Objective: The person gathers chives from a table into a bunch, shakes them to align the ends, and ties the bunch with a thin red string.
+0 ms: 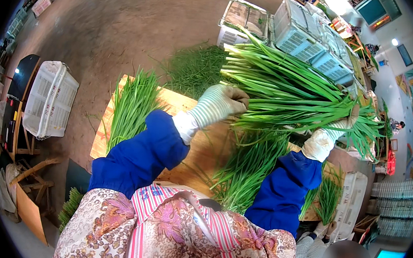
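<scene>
A large bunch of garlic chives (289, 84) is held up over the right side of the table, pale stem ends to the left and green leaf tips to the right. My right hand (345, 124), in a pale glove, is closed around its leafy end. My left hand (222, 102), in a striped glove, has its fingers curled together beside the lower stem ends; what they pinch, if anything, is hidden. Beneath the bunch, more loose chives (252, 165) lie on the wooden table (199, 150). Another pile of chives (135, 105) rests at the table's left.
Scattered green trimmings (197, 69) cover the floor beyond the table. White plastic crates (301, 31) are stacked at the far right, and another white crate (51, 100) stands on the left. A co-worker (318, 256) is at the lower right, near a white crate (349, 205).
</scene>
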Action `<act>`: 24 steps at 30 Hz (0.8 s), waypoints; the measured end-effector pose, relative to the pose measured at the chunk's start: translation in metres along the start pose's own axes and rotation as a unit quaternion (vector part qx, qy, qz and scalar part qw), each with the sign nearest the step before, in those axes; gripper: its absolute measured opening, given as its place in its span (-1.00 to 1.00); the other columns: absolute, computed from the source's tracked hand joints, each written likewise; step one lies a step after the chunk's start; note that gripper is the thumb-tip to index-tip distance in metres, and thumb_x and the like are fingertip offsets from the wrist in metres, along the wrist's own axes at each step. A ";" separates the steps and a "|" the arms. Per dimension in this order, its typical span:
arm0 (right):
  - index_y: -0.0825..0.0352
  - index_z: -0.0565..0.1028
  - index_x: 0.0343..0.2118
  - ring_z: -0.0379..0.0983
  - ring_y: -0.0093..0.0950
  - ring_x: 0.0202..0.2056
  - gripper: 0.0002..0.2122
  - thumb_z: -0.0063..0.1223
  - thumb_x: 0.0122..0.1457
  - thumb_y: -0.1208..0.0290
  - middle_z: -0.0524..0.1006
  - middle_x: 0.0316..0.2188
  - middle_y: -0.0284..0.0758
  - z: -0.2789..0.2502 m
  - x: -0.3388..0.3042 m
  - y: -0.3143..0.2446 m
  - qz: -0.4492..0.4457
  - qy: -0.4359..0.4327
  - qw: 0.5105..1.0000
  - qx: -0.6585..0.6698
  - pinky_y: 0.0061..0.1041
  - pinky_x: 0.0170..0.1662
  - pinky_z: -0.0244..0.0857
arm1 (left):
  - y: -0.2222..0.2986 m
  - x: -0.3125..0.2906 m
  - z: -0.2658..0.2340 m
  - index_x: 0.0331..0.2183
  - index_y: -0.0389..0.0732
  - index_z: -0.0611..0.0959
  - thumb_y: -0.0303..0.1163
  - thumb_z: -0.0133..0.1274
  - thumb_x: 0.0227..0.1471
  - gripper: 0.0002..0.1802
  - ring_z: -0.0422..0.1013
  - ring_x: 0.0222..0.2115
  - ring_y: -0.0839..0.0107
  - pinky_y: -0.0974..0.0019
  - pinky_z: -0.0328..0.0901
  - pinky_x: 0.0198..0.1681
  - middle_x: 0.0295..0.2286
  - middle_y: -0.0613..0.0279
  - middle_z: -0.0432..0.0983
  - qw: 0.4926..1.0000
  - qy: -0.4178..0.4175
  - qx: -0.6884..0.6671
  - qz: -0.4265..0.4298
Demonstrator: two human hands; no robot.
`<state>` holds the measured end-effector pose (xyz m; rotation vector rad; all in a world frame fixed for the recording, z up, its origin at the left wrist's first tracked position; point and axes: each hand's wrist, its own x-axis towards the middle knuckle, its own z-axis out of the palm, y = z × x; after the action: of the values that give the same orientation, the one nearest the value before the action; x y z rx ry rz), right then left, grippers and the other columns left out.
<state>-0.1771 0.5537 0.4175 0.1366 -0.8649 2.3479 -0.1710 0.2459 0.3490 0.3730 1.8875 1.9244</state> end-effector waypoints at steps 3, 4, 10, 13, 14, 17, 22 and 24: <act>0.40 0.49 -0.32 0.45 -0.18 -0.29 -0.62 0.00 0.05 0.10 0.51 -0.28 -0.01 0.005 -0.005 -0.002 0.035 -0.009 0.999 -0.026 -0.20 -0.16 0.37 | -0.003 -0.002 -0.010 -0.31 -0.29 0.63 -0.46 0.10 -0.10 -0.78 0.42 -0.50 0.61 0.51 0.34 -0.39 -0.52 0.30 0.54 0.996 -0.003 -0.087 -0.032; 0.40 0.49 -0.32 0.45 -0.18 -0.29 -0.63 0.00 0.06 0.10 0.51 -0.29 -0.02 0.006 -0.006 -0.001 0.042 -0.012 0.998 -0.035 -0.20 -0.16 0.37 | -0.003 -0.002 -0.013 -0.31 -0.31 0.62 -0.48 0.10 -0.10 -0.77 0.41 -0.49 0.62 0.52 0.34 -0.38 -0.51 0.31 0.53 0.997 0.010 -0.066 -0.040; 0.45 0.48 -0.29 0.45 -0.19 -0.26 -0.57 -0.01 0.06 0.08 0.51 -0.27 0.00 -0.003 0.004 -0.009 0.040 -0.010 0.998 -0.056 -0.20 -0.15 0.37 | 0.020 -0.008 -0.020 -0.28 -0.38 0.60 -0.55 0.05 -0.06 -0.77 0.40 -0.45 0.61 0.52 0.34 -0.36 -0.47 0.28 0.54 0.999 0.010 0.011 -0.041; 0.47 0.48 -0.29 0.45 -0.18 -0.26 -0.57 -0.02 0.07 0.09 0.51 -0.27 0.01 0.005 0.001 0.001 0.007 0.000 0.999 -0.048 -0.18 -0.15 0.38 | -0.009 -0.002 -0.054 -0.30 -0.36 0.60 -0.49 -0.01 -0.02 -0.79 0.43 -0.55 0.53 0.50 0.35 -0.45 -0.52 0.20 0.54 0.973 0.105 0.195 0.066; 0.47 0.48 -0.29 0.45 -0.18 -0.26 -0.58 -0.03 0.07 0.10 0.51 -0.27 0.00 0.003 0.004 -0.004 0.002 0.010 0.998 -0.057 -0.18 -0.15 0.38 | -0.010 -0.001 -0.067 -0.31 -0.36 0.60 -0.47 -0.03 -0.01 -0.78 0.44 -0.57 0.50 0.48 0.36 -0.46 -0.52 0.18 0.55 0.955 0.136 0.254 0.071; 0.47 0.48 -0.29 0.45 -0.22 -0.25 -0.61 -0.04 0.10 0.14 0.52 -0.29 -0.02 -0.003 0.006 -0.019 -0.022 0.019 0.996 -0.088 -0.19 -0.16 0.38 | -0.004 -0.002 -0.085 -0.33 -0.20 0.64 -0.43 0.03 -0.06 -0.81 0.45 -0.53 0.45 0.37 0.36 -0.43 -0.50 0.24 0.56 0.962 0.269 -0.020 -0.044; 0.41 0.46 -0.20 0.46 -0.20 -0.25 -0.62 -0.04 0.12 0.15 0.50 -0.24 -0.03 0.011 -0.001 -0.008 -0.015 -0.011 0.997 -0.073 -0.19 -0.14 0.37 | -0.014 -0.007 -0.021 -0.31 -0.16 0.64 -0.23 -0.06 0.03 -0.72 0.47 -0.55 0.26 0.25 0.33 -0.51 -0.57 0.09 0.54 0.904 0.021 0.382 0.192; 0.39 0.45 -0.16 0.46 -0.17 -0.24 -0.61 -0.04 0.12 0.14 0.49 -0.21 -0.01 0.012 -0.001 -0.006 -0.019 -0.026 0.997 -0.069 -0.17 -0.12 0.37 | -0.001 -0.001 -0.010 -0.30 -0.10 0.65 -0.17 -0.03 0.00 -0.71 0.47 -0.51 0.16 0.18 0.34 -0.41 -0.54 0.08 0.53 0.888 -0.012 0.453 0.073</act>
<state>-0.1739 0.5497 0.4301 0.1549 -1.0375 2.2488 -0.1745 0.2364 0.3481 0.8110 2.6998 0.9584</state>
